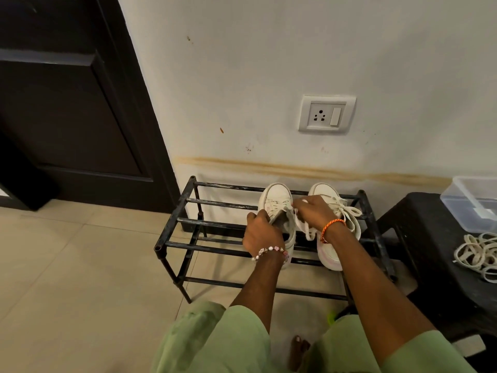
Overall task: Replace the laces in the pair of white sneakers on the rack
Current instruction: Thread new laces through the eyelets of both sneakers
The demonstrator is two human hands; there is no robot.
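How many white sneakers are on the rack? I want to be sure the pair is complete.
2. The left sneaker sits on the rack's top tier, held by the left hand; the right sneaker stands beside it, partly behind the right hand.

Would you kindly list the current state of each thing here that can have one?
Left sneaker: on the rack, collar held by the left hand.
Right sneaker: on the rack, laces still tied.
Right hand: pinching the left sneaker's lace.
Loose laces: piled on the black stool.
Plastic container: open, no lid.
Door: closed.

Two sneakers point(277, 203), one rack point(188, 224)
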